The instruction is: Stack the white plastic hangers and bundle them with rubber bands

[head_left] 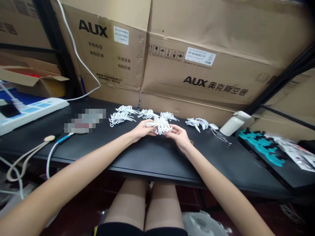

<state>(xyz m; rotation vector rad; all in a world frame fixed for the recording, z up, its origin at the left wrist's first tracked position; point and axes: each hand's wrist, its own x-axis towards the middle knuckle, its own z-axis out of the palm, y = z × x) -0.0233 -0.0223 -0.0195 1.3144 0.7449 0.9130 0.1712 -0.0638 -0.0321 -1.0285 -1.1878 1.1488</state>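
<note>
A bundle of white curved hooks [162, 127] is held just above the black table [137, 157], between my two hands. My left hand [143, 129] is closed on the straight ends at its left side, where a small yellow spot shows. The fingers of my right hand [179, 133] grip the lower right of the same bundle, near the curved ends. Behind and to the left lie more white hook bundles [120, 118], and another bundle [147, 113] sits close behind my left hand. Two smaller white bunches [193, 123] are farther right. A thin yellow band [191, 142] shows beside my right wrist.
Large cardboard boxes [167, 68] line the back edge. At left are a white power strip [34, 113], a blurred-out item [85, 121] and a beige strap [27, 154]. A white bottle [235, 124], glasses [221, 137] and teal pieces [262, 146] are at right.
</note>
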